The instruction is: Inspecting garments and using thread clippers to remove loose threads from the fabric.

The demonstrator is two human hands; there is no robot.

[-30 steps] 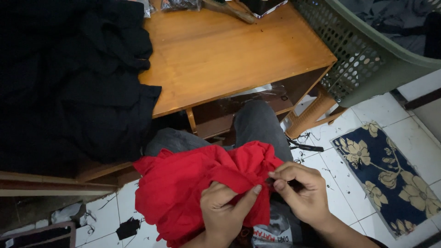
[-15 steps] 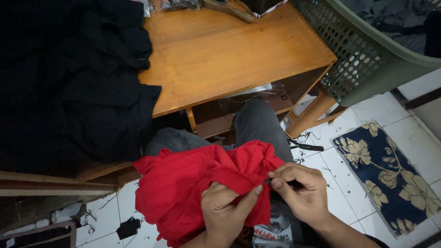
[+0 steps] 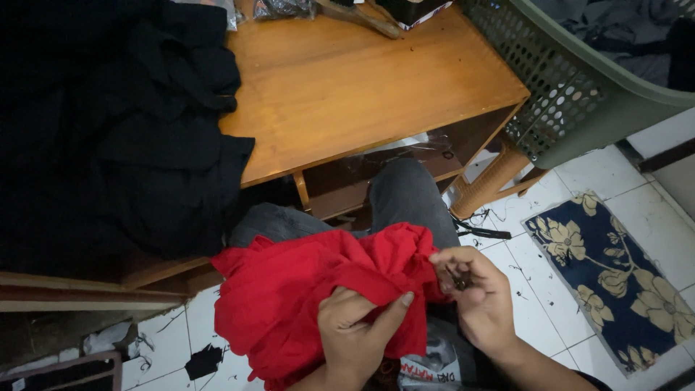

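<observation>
A crumpled red cloth (image 3: 289, 297) lies on my lap, over grey trousers (image 3: 409, 199). My left hand (image 3: 358, 329) grips a fold of the red cloth, thumb stretched toward its edge. My right hand (image 3: 474, 293) pinches the cloth's right edge with its fingertips and also holds a small dark object in its curled fingers; what that object is cannot be told.
A wooden table (image 3: 362, 87) stands in front of my knees, with a heap of black cloth (image 3: 108, 123) hanging off its left side. A green perforated basket (image 3: 579, 80) with clothes sits at the right. A blue floral mat (image 3: 615, 275) lies on the white tiles.
My right hand has curled closer onto the edge of the red cloth. My left hand and the cloth have stayed almost still.
</observation>
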